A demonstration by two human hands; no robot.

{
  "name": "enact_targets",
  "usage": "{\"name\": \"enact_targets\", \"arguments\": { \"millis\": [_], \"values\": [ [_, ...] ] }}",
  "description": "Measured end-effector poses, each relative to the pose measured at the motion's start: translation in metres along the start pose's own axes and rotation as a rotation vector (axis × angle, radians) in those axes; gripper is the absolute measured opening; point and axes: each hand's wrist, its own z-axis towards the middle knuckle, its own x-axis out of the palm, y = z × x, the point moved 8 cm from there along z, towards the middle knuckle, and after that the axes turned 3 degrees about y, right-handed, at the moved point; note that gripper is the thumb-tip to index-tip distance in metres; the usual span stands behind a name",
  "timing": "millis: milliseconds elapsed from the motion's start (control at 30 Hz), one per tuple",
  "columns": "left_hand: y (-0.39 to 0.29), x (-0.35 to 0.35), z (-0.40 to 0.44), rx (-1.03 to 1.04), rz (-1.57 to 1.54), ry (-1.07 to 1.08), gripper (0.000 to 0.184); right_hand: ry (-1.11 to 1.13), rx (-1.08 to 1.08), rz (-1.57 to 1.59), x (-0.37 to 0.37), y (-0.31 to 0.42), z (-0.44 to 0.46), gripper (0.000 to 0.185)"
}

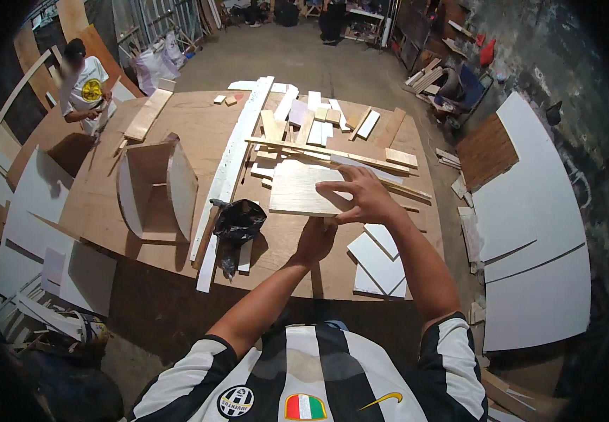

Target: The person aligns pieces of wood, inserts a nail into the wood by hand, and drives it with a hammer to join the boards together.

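A pale rectangular wooden board (296,188) is held up above the worktable, in front of my chest. My left hand (314,243) grips it from underneath at the near edge; part of those fingers is hidden by the board. At the board's right end is my right hand (368,193), with the index finger lying across the top face and the thumb at the near corner. Behind the board, several wood strips and offcuts (332,149) lie in a loose pile. White panels (378,261) rest on the table under my right forearm.
A black plastic bag (239,221) sits beside long white planks (232,172). Left of these stands a curved wooden box frame (156,186). Another person (87,88) works at the table's far left. Large white panels (536,239) stand on the right, and sacks (156,67) lie behind.
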Motion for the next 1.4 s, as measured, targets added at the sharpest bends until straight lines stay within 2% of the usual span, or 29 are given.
{"name": "enact_targets", "arguments": {
  "millis": [233,300,500,633,833,933,1000,1233,1300,1400],
  "values": [
    [-0.015,0.0,0.001,-0.011,0.005,-0.006,0.045,0.0,0.055,-0.022,-0.004,-0.001,-0.01,0.085],
    [-0.031,-0.01,0.0,0.043,-0.007,-0.152,0.03,0.008,0.065,-0.011,-0.004,-0.002,-0.009,0.085],
    [-0.032,-0.007,-0.003,0.012,0.047,-0.185,0.026,0.025,0.133,-0.033,-0.009,0.003,-0.014,0.085],
    [-0.035,-0.005,-0.003,0.081,0.089,-0.223,0.026,0.008,0.125,-0.036,-0.008,0.002,-0.016,0.086],
    [-0.029,-0.002,-0.002,-0.002,0.098,-0.192,0.026,0.001,0.127,-0.024,-0.007,0.001,-0.017,0.085],
    [-0.035,-0.005,-0.001,0.082,0.062,-0.243,0.026,0.004,0.153,-0.012,-0.007,-0.002,-0.018,0.085],
    [-0.03,-0.002,-0.001,0.002,0.058,-0.196,0.028,0.007,0.15,0.003,-0.007,-0.004,-0.018,0.085],
    [-0.034,-0.004,-0.002,0.055,0.088,-0.211,0.029,0.01,0.163,0.01,-0.007,-0.007,-0.019,0.086],
    [-0.026,-0.002,-0.001,-0.059,0.087,-0.151,0.029,-0.009,0.152,0.016,-0.006,-0.008,-0.019,0.087],
    [-0.03,-0.003,0.0,-0.009,0.028,-0.166,0.029,-0.016,0.143,0.011,-0.004,-0.009,-0.019,0.088]
  ]
}}
